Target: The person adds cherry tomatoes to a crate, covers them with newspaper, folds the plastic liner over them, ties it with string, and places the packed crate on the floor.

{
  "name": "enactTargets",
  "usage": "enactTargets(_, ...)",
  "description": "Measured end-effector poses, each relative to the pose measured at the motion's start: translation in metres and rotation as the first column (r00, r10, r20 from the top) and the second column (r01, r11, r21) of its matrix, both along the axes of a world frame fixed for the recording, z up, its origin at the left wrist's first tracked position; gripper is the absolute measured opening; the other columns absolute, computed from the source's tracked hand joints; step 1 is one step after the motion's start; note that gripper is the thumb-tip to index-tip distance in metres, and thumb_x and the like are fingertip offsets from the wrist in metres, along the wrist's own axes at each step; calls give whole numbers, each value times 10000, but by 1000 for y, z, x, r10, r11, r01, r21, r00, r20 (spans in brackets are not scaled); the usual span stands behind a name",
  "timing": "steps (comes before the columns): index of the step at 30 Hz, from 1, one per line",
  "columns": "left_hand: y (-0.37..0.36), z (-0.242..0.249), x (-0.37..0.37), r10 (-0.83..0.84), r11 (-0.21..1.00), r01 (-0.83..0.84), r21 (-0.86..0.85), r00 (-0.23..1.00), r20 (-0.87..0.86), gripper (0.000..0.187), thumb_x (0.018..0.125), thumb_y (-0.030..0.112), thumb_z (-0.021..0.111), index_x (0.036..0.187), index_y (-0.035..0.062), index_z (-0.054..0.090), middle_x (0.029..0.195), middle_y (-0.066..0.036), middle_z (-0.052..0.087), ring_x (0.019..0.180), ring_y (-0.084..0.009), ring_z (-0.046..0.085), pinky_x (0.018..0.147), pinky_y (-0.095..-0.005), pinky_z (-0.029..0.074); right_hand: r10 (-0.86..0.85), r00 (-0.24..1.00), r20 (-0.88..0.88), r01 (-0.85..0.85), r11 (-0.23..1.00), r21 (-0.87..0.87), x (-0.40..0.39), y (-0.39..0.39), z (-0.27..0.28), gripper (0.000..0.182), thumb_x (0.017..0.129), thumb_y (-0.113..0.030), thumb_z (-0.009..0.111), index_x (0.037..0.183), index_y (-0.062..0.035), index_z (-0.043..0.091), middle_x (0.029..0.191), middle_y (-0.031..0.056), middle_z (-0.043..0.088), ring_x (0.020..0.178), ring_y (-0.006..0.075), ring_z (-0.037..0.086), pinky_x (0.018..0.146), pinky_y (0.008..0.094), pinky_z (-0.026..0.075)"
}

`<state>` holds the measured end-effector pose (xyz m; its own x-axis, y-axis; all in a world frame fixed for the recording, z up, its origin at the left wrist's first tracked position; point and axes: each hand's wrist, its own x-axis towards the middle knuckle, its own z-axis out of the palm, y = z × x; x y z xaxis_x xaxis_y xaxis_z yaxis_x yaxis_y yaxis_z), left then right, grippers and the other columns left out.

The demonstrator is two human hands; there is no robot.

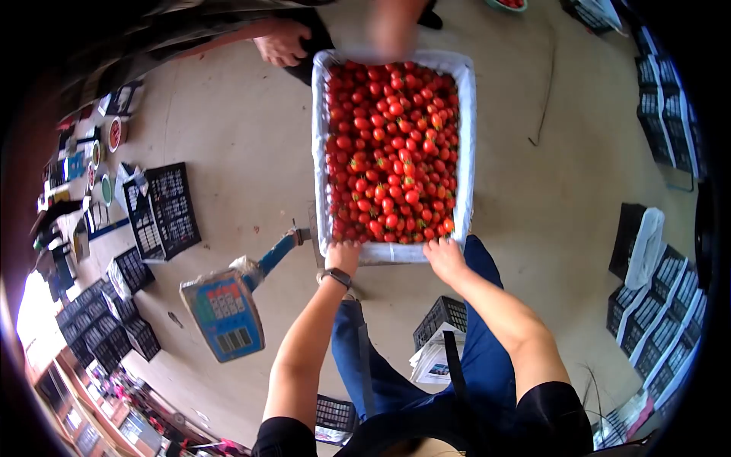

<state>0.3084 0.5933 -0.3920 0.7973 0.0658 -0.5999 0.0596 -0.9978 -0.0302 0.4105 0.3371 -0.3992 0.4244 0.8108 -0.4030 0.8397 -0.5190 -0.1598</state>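
A lined crate (469, 145) full of small red tomatoes (392, 152) is in front of me at the centre. My left hand (344, 257), with a dark watch at the wrist, grips the near rim at its left corner. Near the right corner, my right hand (444, 255) holds the same rim, fingers curled over the lining. A co-worker's blurred hand (394, 30) is at the far rim, and their other hand (283, 42) is just off the far left corner.
A blue scale display (225, 314) on an arm stands left of the crate. Black crates (164, 212) lie farther left, with more stacked crates (659, 312) at the right. A small crate with papers (442, 324) sits between my legs.
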Motion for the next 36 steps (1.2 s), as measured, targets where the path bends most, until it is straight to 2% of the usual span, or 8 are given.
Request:
enactTargets(3,-1,-3,-3,30,999,-27,-36,997,65,194,795,143,463,956,138,570,848,-32,603,803,-196,597,733,-325,431,15,997,-81,-18,999,-46,13,2,3,183,734,-137,501,901,-127,575,886,44,531,866,214,511,685,353,419)
enactTargets(9,17,16,25,-46,999,45,-22,995,-91,204,809,174,457,947,138,603,896,-37,612,842,-184,582,722,-336,417,3,982,-190,2,1000,26,29,12,22,150,723,-132,512,866,-119,554,881,42,521,888,218,501,683,380,409)
enactTargets(12,7,34,27,35,996,-51,-73,978,-205,179,813,175,463,892,151,622,890,-29,618,852,-190,584,726,-326,428,16,956,-292,-29,999,-39,35,10,44,151,743,-136,500,880,-118,559,893,43,531,893,218,514,701,383,411)
enactTargets(21,-3,21,10,172,982,-173,-74,985,-19,170,788,181,477,824,127,633,870,-32,619,871,-205,564,765,-346,413,61,955,-291,-92,992,-92,37,21,40,251,666,-60,548,914,-94,533,900,80,522,890,259,515,703,398,438)
enactTargets(27,-9,25,10,244,970,-244,-20,969,23,180,798,184,455,802,139,629,859,-14,601,930,-194,515,893,-368,331,127,919,-373,-205,963,-177,45,32,43,351,661,-64,566,1006,-51,504,935,113,500,928,294,494,757,410,434)
enactTargets(31,-31,54,31,439,898,-438,32,893,-98,272,815,156,439,1002,87,625,1044,-84,583,1077,-287,473,1037,-449,204,229,795,-562,-312,949,-54,78,40,59,361,694,-92,584,1044,-51,506,918,120,505,931,316,501,790,424,430)
enactTargets(32,-36,64,37,488,868,-496,-32,862,-136,275,800,146,452,1014,83,612,1075,-102,565,1086,-280,467,1024,-449,240,231,766,-600,-301,954,-16,93,47,66,358,706,-103,582,1053,-51,507,923,127,508,928,319,502,790,419,431)
enactTargets(36,-66,94,64,825,557,-643,-526,500,264,293,729,72,518,1016,87,575,1058,-105,553,1054,-268,492,964,-426,336,318,742,-591,-239,948,210,178,79,85,319,748,-125,579,1051,-53,512,955,147,520,909,325,508,783,406,430)
